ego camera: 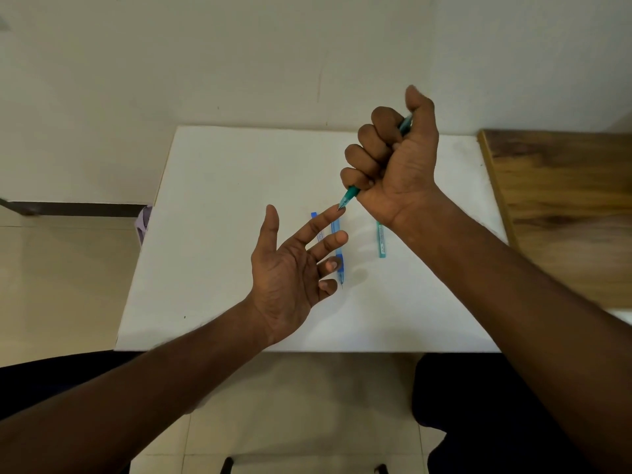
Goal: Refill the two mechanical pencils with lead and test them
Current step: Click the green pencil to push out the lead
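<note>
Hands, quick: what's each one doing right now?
Left hand: open, palm up, index fingertip at the teal pencil tip.
Right hand: fist gripping the teal pencil.

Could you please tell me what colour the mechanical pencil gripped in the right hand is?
Teal green; the head view shows the mechanical pencil below the right hand.

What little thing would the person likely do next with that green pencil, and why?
Probably press the thumb down on the pencil's top to click out lead. The right hand grips the green pencil in a fist, thumb by its top end, its tip against the open left hand's forefinger, as if to feel the lead come out.
</note>
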A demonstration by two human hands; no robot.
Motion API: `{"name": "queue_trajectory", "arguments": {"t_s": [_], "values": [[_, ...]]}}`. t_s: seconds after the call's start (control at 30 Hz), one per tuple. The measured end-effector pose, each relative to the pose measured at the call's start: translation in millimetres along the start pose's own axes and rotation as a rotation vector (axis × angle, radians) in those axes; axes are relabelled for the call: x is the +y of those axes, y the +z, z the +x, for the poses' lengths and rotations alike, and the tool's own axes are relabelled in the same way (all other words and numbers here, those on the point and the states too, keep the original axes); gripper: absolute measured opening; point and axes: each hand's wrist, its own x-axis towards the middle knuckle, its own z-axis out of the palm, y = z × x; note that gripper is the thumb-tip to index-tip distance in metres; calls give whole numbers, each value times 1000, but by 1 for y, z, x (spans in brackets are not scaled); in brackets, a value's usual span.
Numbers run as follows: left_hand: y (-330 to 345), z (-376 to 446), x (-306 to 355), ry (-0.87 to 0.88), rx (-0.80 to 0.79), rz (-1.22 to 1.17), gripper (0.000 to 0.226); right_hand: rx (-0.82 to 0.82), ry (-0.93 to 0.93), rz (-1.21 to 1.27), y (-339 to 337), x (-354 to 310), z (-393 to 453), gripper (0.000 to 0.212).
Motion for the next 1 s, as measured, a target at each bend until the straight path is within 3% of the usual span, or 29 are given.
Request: {"name": "queue_trajectory", "arguments": {"t_s": [0.1, 0.47, 1.0], "values": [[0, 0, 0, 1, -1, -8, 87, 21, -5, 0, 0, -1, 0, 52], [1, -2, 0, 1, -26, 6, 88, 38, -2, 71, -3, -2, 0, 63], [2, -3, 0, 3, -26, -1, 89, 21, 9, 76, -3, -4, -1, 64]]}}
